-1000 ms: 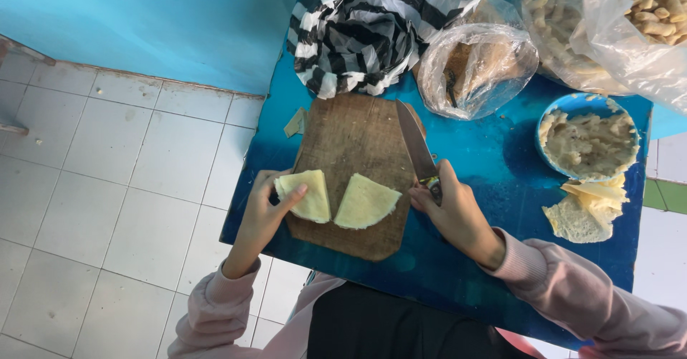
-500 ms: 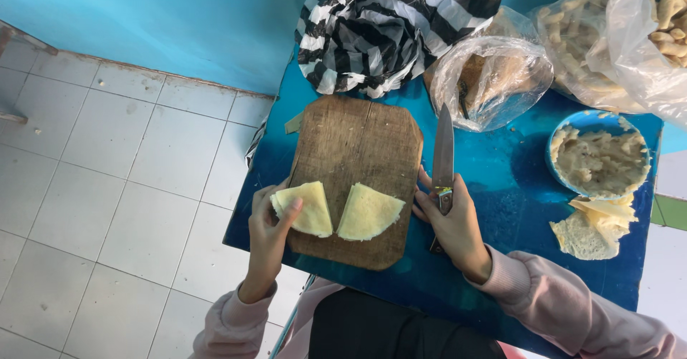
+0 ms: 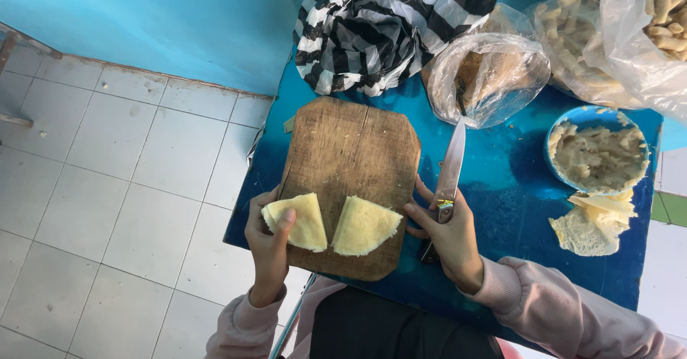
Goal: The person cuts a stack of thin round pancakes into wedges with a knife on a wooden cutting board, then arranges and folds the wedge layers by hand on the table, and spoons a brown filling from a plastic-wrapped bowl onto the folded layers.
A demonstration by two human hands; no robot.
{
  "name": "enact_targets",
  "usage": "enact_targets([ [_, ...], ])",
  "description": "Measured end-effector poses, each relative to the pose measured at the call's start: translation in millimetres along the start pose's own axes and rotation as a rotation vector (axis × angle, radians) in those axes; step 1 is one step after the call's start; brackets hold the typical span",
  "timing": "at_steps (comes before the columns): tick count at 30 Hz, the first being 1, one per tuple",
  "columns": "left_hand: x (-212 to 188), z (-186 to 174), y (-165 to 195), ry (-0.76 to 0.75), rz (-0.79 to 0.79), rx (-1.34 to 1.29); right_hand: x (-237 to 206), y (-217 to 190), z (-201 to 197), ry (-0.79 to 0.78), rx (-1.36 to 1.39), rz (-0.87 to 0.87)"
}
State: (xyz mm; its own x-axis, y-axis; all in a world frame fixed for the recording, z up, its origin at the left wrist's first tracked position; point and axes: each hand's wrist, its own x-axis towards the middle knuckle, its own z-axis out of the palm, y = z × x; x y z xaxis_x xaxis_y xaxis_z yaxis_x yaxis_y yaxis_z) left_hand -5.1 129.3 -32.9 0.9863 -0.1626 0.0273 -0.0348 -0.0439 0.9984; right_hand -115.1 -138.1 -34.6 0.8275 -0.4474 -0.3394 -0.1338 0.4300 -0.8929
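blue table (image 3: 515,187) carries your wooden cutting board (image 3: 351,159) at its left edge; your left hand (image 3: 268,248) pinches one yellow flatbread piece (image 3: 300,219) there, your right hand (image 3: 447,237) closed around the knife (image 3: 449,169), beside the other piece (image 3: 365,224).

left wedge (image 3: 297,221) | right wedge (image 3: 363,225) | pale yellow, flat, near board edge (image 3: 347,151)

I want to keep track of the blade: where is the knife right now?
In the head view, the knife lies on the blue table just right of the cutting board, its handle under the right hand.
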Motion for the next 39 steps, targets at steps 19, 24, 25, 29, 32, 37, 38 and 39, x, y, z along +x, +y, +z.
enact_targets([
  [19,141,24,115,-0.172,0.192,-0.295,77,-137,53,-0.094,0.036,-0.458],
  [24,207,62,108,-0.199,0.122,-0.334,129,-149,51,-0.061,0.005,-0.408],
  [25,218,66,102,-0.207,0.082,-0.348,138,-148,49,-0.049,-0.026,-0.395],
  [29,242,82,70,-0.203,-0.057,-0.386,172,-131,46,0.003,-0.051,-0.357],
  [32,256,86,58,-0.195,-0.136,-0.382,191,-116,46,0.039,-0.054,-0.300],
  [37,262,75,46,-0.185,-0.220,-0.357,200,-92,49,0.035,-0.061,-0.268],
  [38,262,72,44,-0.186,-0.238,-0.348,200,-89,49,0.043,-0.073,-0.252],
  [39,260,70,41,-0.188,-0.258,-0.338,199,-86,51,0.052,-0.084,-0.234],
])
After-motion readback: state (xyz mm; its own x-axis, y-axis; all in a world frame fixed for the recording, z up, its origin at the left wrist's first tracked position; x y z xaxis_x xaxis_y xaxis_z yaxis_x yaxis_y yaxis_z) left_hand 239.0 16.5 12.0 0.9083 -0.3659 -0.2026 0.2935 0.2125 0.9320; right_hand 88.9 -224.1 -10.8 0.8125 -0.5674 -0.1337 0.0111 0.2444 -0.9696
